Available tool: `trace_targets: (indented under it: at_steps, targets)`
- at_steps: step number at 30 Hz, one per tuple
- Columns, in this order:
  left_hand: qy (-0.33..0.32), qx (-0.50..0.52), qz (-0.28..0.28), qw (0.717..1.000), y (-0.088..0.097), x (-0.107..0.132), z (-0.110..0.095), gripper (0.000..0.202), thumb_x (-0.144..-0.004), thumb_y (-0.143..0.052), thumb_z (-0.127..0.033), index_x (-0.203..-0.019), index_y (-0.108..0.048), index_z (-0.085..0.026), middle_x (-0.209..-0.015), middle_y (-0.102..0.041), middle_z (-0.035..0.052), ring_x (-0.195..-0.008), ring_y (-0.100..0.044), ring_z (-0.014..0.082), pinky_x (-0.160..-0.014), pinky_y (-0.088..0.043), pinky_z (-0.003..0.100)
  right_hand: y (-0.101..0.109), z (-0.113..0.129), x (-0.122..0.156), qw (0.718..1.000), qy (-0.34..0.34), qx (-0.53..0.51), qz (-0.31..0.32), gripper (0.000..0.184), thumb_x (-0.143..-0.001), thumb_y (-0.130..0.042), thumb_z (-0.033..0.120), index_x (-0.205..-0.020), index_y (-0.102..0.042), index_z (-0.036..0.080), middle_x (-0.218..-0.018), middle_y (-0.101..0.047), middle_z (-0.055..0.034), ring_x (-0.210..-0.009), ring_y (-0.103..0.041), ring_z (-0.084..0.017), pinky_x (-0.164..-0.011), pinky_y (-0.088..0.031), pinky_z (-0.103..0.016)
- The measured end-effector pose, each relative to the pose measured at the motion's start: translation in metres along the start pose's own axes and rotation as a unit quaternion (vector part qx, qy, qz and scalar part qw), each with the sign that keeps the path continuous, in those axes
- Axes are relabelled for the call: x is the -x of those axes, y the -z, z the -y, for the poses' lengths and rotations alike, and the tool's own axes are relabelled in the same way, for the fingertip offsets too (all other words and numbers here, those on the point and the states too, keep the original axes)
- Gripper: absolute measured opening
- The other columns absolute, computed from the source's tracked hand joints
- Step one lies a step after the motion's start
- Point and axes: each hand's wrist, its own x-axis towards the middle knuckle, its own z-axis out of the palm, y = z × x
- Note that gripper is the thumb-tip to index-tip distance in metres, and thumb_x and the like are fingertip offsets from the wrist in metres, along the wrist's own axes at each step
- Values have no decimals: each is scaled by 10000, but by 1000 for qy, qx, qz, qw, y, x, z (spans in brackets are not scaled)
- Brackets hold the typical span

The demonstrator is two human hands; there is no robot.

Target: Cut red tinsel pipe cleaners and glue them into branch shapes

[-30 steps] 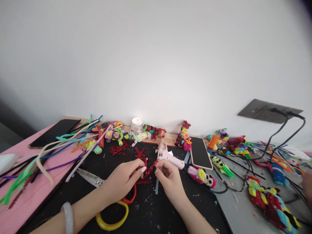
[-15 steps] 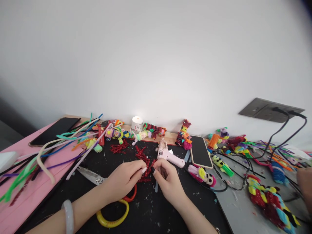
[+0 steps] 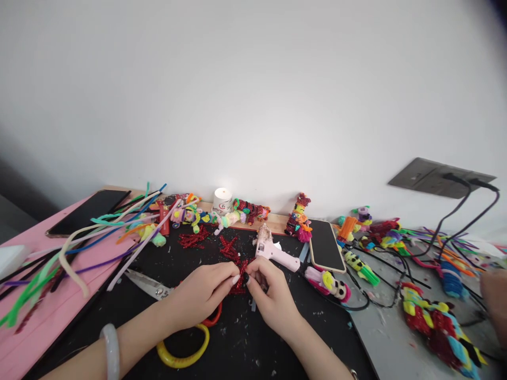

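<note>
Both of my hands meet over a black mat [image 3: 237,343]. My left hand [image 3: 206,290] is closed, thumb and fingertips pinched together. Facing it, my right hand [image 3: 269,293] is pinched too, its fingers curled. A piece of red tinsel pipe cleaner [image 3: 243,269] shows at the fingertips; how much of it each hand grips is partly hidden. More short red tinsel pieces [image 3: 228,247] lie just beyond, and another heap [image 3: 193,237] is to the left. Scissors [image 3: 184,360] with yellow and red handles lie under my left hand and wrist. A pink glue gun [image 3: 277,255] rests behind my right hand.
Loose pipe cleaners [image 3: 75,264] spread over the pink surface at left, near a dark phone [image 3: 89,214]. A paper cup [image 3: 222,200] and pipe-cleaner figures [image 3: 300,216] line the wall. Another phone [image 3: 327,245], cables and more figures [image 3: 435,330] are at right, where another person's hand [image 3: 493,295] shows.
My fingertips have come slightly closer together around the red tinsel piece, the right hand shifting a little to the left. The scissors and glue gun stay put.
</note>
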Motion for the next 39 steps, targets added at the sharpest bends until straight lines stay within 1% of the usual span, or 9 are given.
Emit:
trace_targets:
  at_steps: [6,9,18,25,30,39]
  targets:
    - [1,5,-5,1000,0,-1,0,203,-965,-313,-223,-858,-483,-197,-768,-528,-18,-697,-501,130,-664,-359,233,0,-1,1,1000,-3,-3,8,121,-838,-460,94,-785,-505,192,-702,-458,19,-637,-416,-128,-578,-332,-237]
    - [11,16,-11,1000,1,-1,0,212,-966,-315,-236,-832,-475,-196,-739,-510,-26,-674,-488,127,-650,-353,230,0,-2,1,1000,-3,-5,17,133,-868,-438,115,-775,-495,192,-710,-461,15,-646,-419,-130,-584,-335,-240]
    - [42,53,4,998,2,-2,-2,235,-963,-322,-262,-794,-469,-191,-709,-495,-41,-660,-478,121,-638,-347,229,0,-1,1,1000,3,-11,26,139,-886,-415,126,-787,-489,191,-739,-484,10,-686,-441,-137,-622,-354,-245]
    - [40,67,6,997,3,-2,-4,242,-959,-323,-276,-809,-492,-190,-725,-519,-29,-672,-493,128,-642,-363,236,0,0,1,1000,-2,-16,23,144,-891,-415,138,-779,-486,194,-735,-488,9,-680,-446,-139,-618,-363,-246]
    - [35,67,11,997,3,-1,-3,243,-959,-317,-266,-791,-476,-191,-718,-517,-27,-670,-497,129,-646,-364,236,-1,0,2,1000,-2,-20,23,145,-897,-418,154,-775,-486,193,-736,-488,4,-677,-442,-140,-610,-360,-248]
    - [30,62,14,998,2,-2,-3,227,-960,-325,-241,-796,-473,-190,-723,-516,-30,-677,-494,126,-655,-357,233,-2,1,2,999,-4,-26,29,148,-893,-407,134,-769,-459,195,-736,-463,11,-670,-423,-134,-610,-342,-246]
